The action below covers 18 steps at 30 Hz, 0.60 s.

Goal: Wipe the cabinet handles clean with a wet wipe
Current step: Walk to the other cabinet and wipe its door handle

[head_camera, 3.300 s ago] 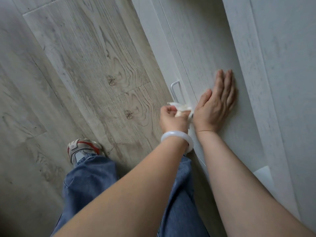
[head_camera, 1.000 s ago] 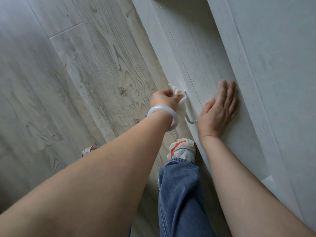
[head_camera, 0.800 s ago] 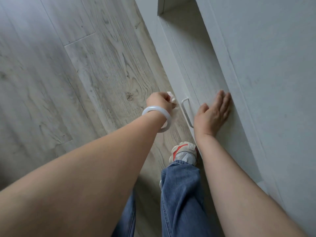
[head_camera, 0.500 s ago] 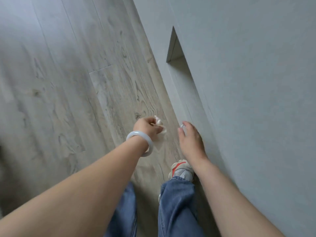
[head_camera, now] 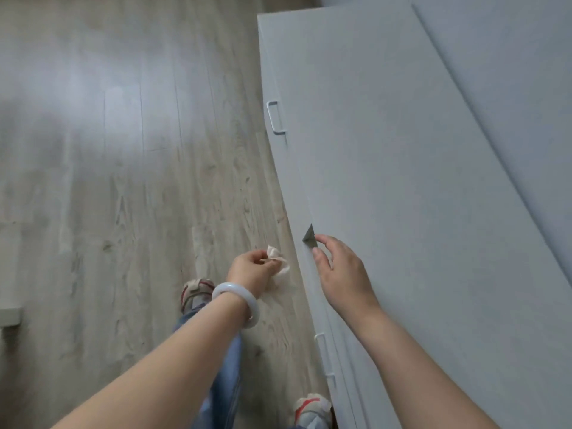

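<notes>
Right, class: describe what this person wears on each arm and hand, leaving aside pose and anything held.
Both forearms are bare, with no sleeves in view. The left hand has a thick, smooth, pale translucent white bangle round the wrist. The right hand shows no ring, watch or glove.

No text, label, brand or number can be read anywhere.
</notes>
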Motion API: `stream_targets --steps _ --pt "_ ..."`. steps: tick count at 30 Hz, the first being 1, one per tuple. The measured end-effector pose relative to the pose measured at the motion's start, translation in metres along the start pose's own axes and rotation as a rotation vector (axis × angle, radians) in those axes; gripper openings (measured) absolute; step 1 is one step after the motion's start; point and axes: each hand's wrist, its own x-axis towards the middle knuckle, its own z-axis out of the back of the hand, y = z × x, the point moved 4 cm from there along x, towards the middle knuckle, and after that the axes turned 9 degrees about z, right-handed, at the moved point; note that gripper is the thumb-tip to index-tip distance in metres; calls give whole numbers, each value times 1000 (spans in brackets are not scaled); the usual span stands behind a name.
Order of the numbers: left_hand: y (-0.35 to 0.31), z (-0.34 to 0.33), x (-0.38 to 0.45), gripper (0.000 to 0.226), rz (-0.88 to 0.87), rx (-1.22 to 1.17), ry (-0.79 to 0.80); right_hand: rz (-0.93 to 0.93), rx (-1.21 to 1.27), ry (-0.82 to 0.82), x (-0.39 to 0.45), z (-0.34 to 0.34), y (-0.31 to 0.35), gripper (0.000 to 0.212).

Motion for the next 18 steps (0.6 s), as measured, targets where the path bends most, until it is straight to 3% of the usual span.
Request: stream_targets --steps 9,14,18 --pt "-87 40 98 20 19 37 73 166 -448 43 206 -21 -8 50" --pt "-166 75 163 22 -20 38 33 120 -536 -98 321 -17 6 59" --pt "-215 72 202 17 -52 50 72 83 -579 -222 361 -22 5 58"
